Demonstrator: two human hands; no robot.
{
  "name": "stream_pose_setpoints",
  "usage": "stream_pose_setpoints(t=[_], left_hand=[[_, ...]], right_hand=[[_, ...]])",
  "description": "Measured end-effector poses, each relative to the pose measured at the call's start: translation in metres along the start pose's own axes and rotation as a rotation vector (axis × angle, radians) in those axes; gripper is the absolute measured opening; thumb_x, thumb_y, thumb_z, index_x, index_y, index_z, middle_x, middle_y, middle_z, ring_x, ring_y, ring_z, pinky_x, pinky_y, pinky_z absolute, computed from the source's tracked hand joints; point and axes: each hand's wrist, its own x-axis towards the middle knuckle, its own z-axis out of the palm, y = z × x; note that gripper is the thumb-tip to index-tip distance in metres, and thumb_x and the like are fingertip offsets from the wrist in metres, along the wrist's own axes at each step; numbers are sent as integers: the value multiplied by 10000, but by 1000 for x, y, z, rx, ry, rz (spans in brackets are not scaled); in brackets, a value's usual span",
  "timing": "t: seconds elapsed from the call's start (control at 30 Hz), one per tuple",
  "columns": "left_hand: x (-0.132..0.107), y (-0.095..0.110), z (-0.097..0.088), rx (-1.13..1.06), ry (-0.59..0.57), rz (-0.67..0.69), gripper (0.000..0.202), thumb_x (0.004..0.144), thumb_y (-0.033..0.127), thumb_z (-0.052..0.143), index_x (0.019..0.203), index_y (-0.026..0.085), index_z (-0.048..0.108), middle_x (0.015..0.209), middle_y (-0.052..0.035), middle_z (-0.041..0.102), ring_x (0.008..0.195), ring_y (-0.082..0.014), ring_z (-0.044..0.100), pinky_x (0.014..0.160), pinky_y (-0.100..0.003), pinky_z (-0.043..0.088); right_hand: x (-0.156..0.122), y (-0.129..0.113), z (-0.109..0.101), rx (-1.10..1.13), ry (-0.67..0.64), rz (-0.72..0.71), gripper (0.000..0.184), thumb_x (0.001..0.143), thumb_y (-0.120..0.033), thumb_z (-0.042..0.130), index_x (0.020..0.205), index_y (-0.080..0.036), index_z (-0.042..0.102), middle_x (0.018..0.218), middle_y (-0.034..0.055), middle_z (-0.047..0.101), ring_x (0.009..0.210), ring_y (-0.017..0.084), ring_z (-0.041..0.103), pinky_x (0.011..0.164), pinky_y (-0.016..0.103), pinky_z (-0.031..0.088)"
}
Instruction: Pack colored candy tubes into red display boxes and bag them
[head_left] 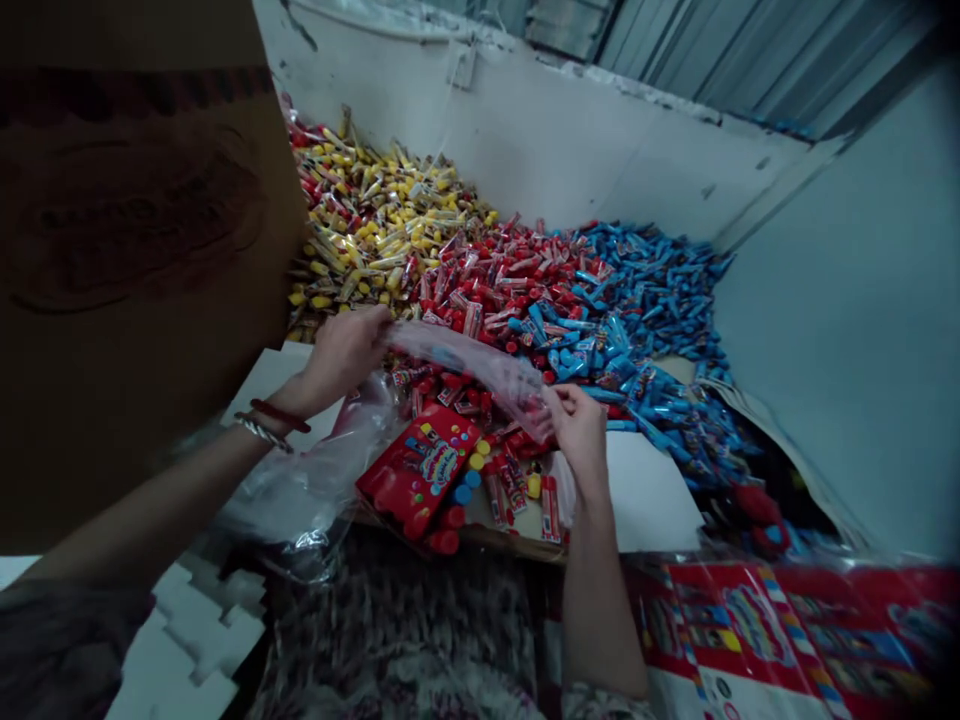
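Note:
My left hand (pixel 346 352) and my right hand (pixel 581 430) each pinch one end of a clear plastic bag (pixel 480 368), stretched between them above a white surface (pixel 649 495). Bangles circle my left wrist. Under the bag lies a red printed candy pack (pixel 420 465) with loose red tubes and coloured round caps beside it. Behind spreads a heap of small wrapped tubes: yellow ones (pixel 375 225) on the left, red ones (pixel 495 280) in the middle, blue ones (pixel 645 290) on the right.
A large brown cardboard box (pixel 135 260) fills the left side. More crumpled clear plastic (pixel 300 500) lies below my left forearm. Red printed cartons (pixel 780 625) sit at lower right. White walls (pixel 570 140) enclose the heap.

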Motion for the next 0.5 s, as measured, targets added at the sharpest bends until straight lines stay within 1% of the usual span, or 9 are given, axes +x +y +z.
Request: stream_pose_setpoints(t=[0.07, 0.13, 0.17, 0.2, 0.27, 0.3, 0.37, 0.43, 0.5], left_hand=[[2, 0, 10, -286, 89, 0, 189, 761, 137, 524, 935, 117, 598, 812, -30, 635, 728, -131, 522, 673, -213, 388], [0, -4, 26, -511, 213, 2, 175, 747, 173, 542, 913, 128, 577, 816, -3, 616, 740, -112, 513, 700, -202, 402], [-3, -8, 38, -588, 246, -20, 180, 733, 186, 548, 905, 134, 562, 835, 3, 608, 756, -111, 515, 716, -205, 409], [-6, -13, 52, -641, 233, -53, 190, 719, 189, 546, 902, 141, 545, 862, 6, 601, 779, -113, 521, 739, -210, 416], [-14, -25, 86, -706, 90, -133, 212, 695, 202, 531, 899, 147, 513, 884, 2, 595, 811, -125, 533, 763, -223, 425], [-17, -30, 103, -706, -35, -153, 208, 692, 209, 514, 892, 151, 502, 878, 1, 595, 821, -133, 537, 768, -228, 426], [-24, -38, 134, -682, -143, -175, 194, 679, 233, 510, 857, 158, 496, 808, 0, 595, 784, -152, 538, 731, -243, 428], [-31, -40, 156, -641, -248, -183, 206, 677, 275, 518, 850, 166, 490, 758, -1, 586, 732, -166, 535, 683, -257, 421], [-38, -38, 169, -612, -351, -193, 240, 687, 320, 509, 875, 172, 487, 786, -19, 595, 729, -180, 551, 672, -269, 421]], right_hand=[[-2, -4, 2, 216, 151, -2, 323, 785, -465, 589, 915, -171, 558, 569, -32, 570, 463, 130, 550, 485, 228, 439], [-9, -2, 9, 332, 307, -35, 359, 770, -427, 629, 1012, -188, 514, 650, -36, 586, 542, 122, 585, 545, 219, 467], [-15, 3, 16, 356, 346, -38, 373, 762, -403, 643, 1033, -193, 496, 688, -33, 593, 584, 119, 597, 576, 217, 474], [-21, 12, 26, 371, 358, -20, 380, 754, -380, 652, 1039, -192, 485, 718, -26, 597, 617, 118, 603, 601, 217, 479], [-35, 41, 52, 383, 314, 79, 350, 752, -358, 635, 1011, -178, 484, 766, 2, 610, 655, 122, 606, 629, 224, 482], [-42, 58, 67, 385, 295, 151, 337, 746, -361, 626, 985, -168, 487, 773, 15, 611, 666, 131, 607, 639, 234, 485], [-56, 89, 93, 358, 279, 263, 335, 749, -388, 603, 965, -158, 492, 786, 39, 629, 697, 155, 614, 674, 264, 491], [-69, 110, 112, 330, 240, 316, 349, 775, -411, 565, 1003, -154, 504, 829, 65, 656, 740, 183, 627, 698, 288, 489], [-82, 119, 122, 268, 160, 310, 346, 796, -395, 536, 1055, -165, 526, 908, 84, 676, 826, 210, 638, 737, 303, 479]])
